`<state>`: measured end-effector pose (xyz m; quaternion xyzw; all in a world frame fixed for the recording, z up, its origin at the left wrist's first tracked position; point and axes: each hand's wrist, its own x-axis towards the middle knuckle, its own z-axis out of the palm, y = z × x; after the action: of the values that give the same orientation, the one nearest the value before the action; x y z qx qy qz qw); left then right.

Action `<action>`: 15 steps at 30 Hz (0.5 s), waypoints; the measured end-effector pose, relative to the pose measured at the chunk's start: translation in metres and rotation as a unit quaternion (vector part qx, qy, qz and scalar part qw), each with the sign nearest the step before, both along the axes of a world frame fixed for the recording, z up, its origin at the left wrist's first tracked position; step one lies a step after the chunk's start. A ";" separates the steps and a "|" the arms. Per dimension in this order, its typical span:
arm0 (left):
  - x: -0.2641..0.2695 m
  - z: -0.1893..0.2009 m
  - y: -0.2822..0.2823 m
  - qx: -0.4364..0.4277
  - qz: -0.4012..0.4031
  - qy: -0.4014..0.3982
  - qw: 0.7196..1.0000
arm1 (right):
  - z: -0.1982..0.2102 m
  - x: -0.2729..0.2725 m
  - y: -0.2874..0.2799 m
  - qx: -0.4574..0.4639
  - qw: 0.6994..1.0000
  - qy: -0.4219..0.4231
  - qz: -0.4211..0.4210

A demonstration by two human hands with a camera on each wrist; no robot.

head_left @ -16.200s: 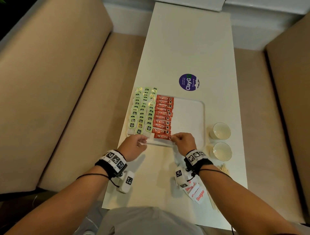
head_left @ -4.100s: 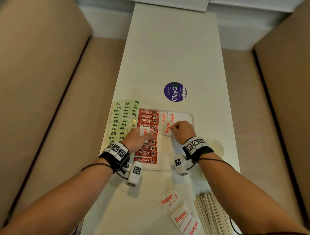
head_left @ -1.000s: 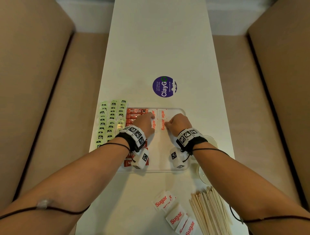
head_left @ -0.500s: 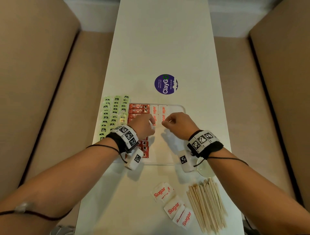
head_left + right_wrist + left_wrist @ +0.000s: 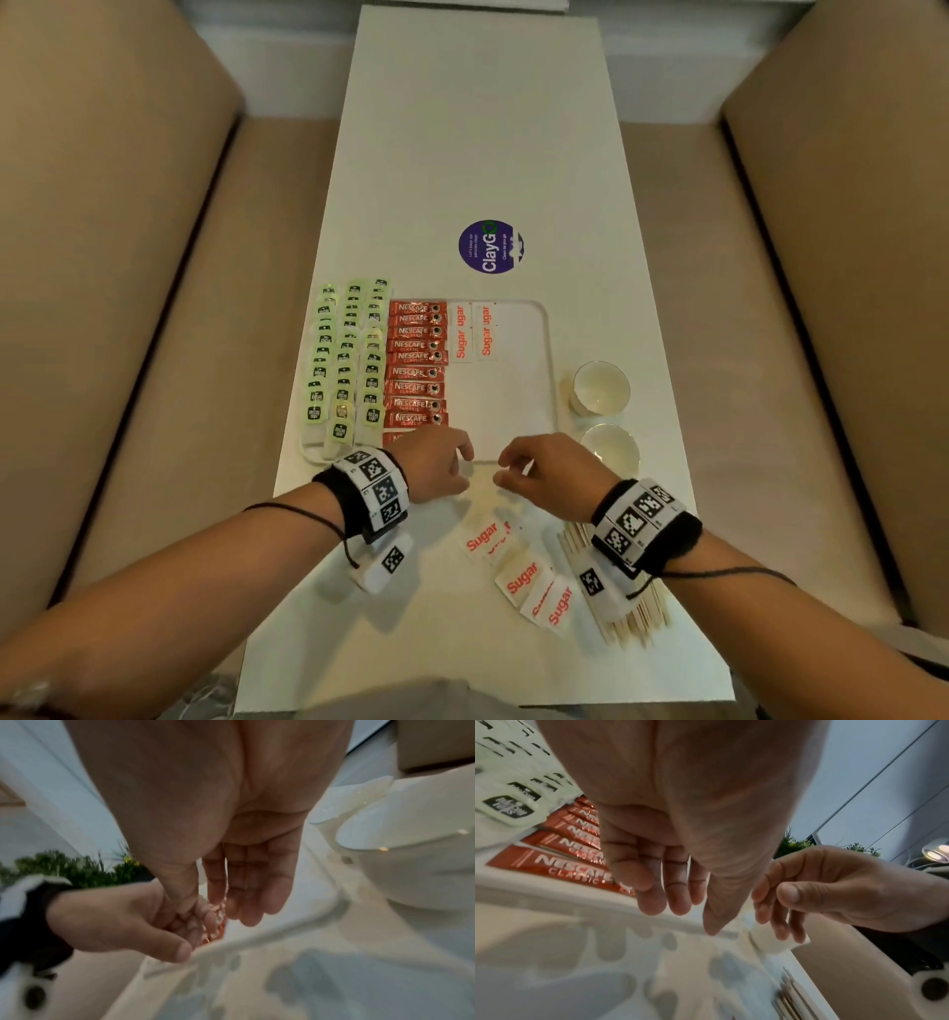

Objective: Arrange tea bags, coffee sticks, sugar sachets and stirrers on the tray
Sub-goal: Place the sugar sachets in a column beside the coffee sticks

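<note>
Sugar sachets (image 5: 472,331), two pairs, lie at the white tray's (image 5: 548,370) far end beside the Nescafe sticks (image 5: 416,370); green tea bags (image 5: 346,360) fill its left. More loose sachets (image 5: 518,570) and wooden stirrers (image 5: 637,616) lie near. Two cups (image 5: 601,388) stand right. Left hand (image 5: 436,462) and right hand (image 5: 544,473) hover at the near rim. In the left wrist view, the fingers (image 5: 677,892) hang loose, holding nothing. In the right wrist view, the fingers (image 5: 246,892) are relaxed and empty.
</note>
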<state>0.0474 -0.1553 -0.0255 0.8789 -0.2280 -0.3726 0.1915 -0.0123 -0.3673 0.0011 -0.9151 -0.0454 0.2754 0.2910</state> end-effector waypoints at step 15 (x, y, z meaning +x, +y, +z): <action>-0.071 -0.028 -0.003 0.018 -0.034 -0.011 0.999 | -0.047 -0.056 0.019 -0.167 0.982 0.021 0.081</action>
<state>-0.0239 -0.1583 -0.0539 0.8781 -0.2532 -0.3732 0.1601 -0.0679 -0.3484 -0.0462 -0.9382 -0.0663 0.3208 0.1121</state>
